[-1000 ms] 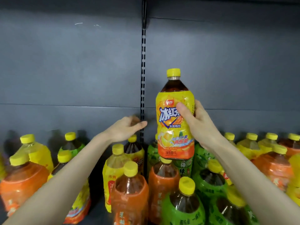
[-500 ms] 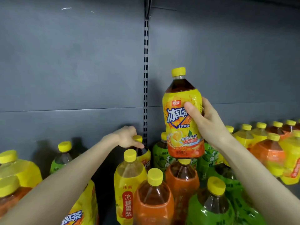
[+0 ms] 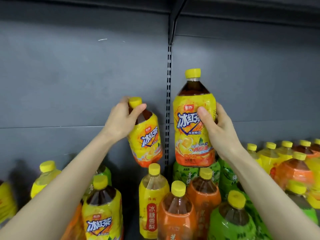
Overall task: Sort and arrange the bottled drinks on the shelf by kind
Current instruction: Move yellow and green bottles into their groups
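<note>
- we find open room before the dark grey metal back panel [image 3: 69, 75], above the caps.
- yellow-capped plastic drink bottles [image 3: 154, 196] crowd the space below, touching.
- a dark overhead shelf [image 3: 242, 7] closes the top.

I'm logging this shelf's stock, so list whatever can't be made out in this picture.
Head view only:
- Green-label bottles: labels mostly hidden behind the iced tea bottle held by the right hand.
- Orange bottle: covered by the left forearm.
- Bottles at the right edge: blurred, labels unreadable.
- Yellow bottle at the left edge: cut off by the frame.
</note>
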